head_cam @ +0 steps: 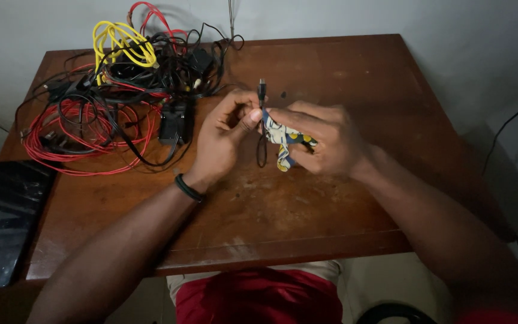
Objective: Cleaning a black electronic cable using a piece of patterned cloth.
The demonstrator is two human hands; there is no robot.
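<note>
My left hand (226,135) and my right hand (322,138) meet above the middle of a brown wooden table (331,198). Together they pinch a thin black cable (261,144), folded into a small bundle, with its plug (262,90) sticking up between the thumbs. A patterned strip of cloth (286,141) in blue, white and yellow wraps around the bundle and lies across my right fingers. My left thumb presses on the cable where the strip starts. A dark band sits on my left wrist (188,188).
A tangled heap of red (79,144), yellow (121,45) and black cables with black adapters (175,120) covers the table's far left. A dark flat slab (4,219) lies at the left edge. A black cord (511,126) hangs on the right wall.
</note>
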